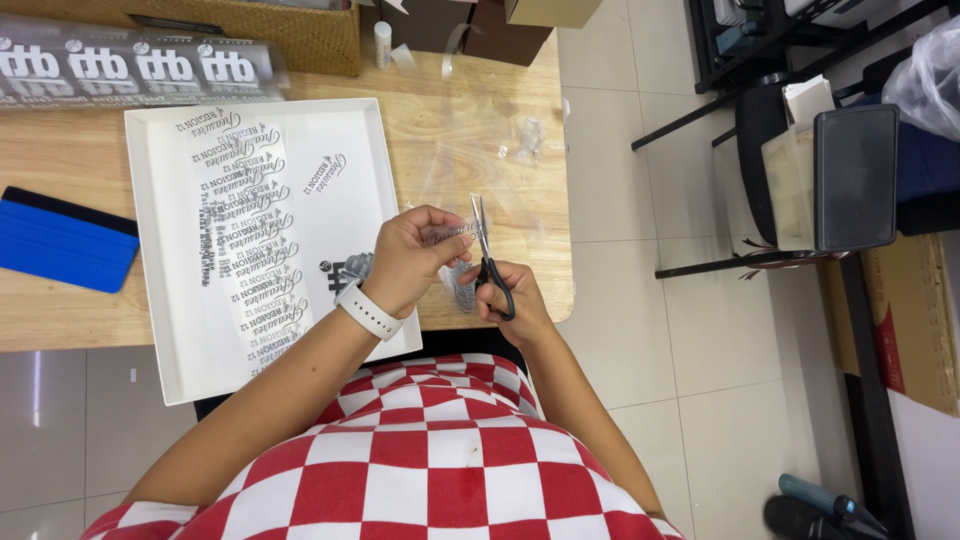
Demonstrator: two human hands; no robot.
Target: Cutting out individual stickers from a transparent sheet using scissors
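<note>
- Flat blue plastic squeegee (62, 240) lying far left on the pale wooden table (70, 160).
- Shallow white rectangular tray (345, 130) holding cut lettered film strips.
- Left hand (412, 255) pinching a small clear printed film piece (450, 233), fingers clamped on it.
- Right hand (510, 300) gripping black-handled scissors (487, 255), blades meeting the film: trimming step underway; next cut likely needs turning the piece.
</note>
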